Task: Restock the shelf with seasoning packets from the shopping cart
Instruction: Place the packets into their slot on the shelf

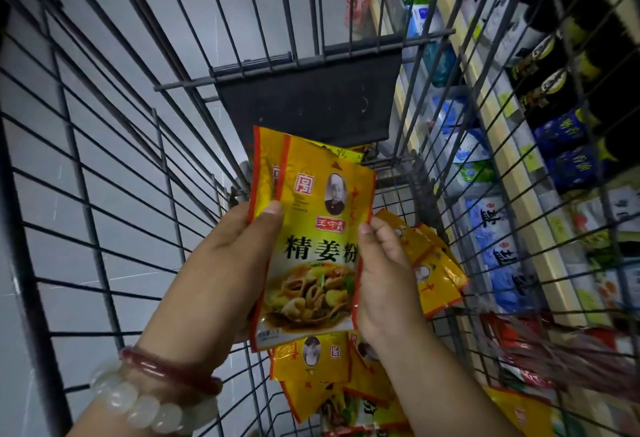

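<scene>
inside wire cart point(114, 173) | both hands' fingers clamp yellow packets point(311, 229) | loose packets point(433, 260) below | shelf point(519, 146) right

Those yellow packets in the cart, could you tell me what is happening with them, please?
A person is holding a small stack of yellow seasoning packets over the shopping cart. The left hand grips the stack's left edge with the thumb on front, and the right hand steadies its right edge. More loose packets lie in the cart below. The shelf on the right already holds other goods.
</scene>
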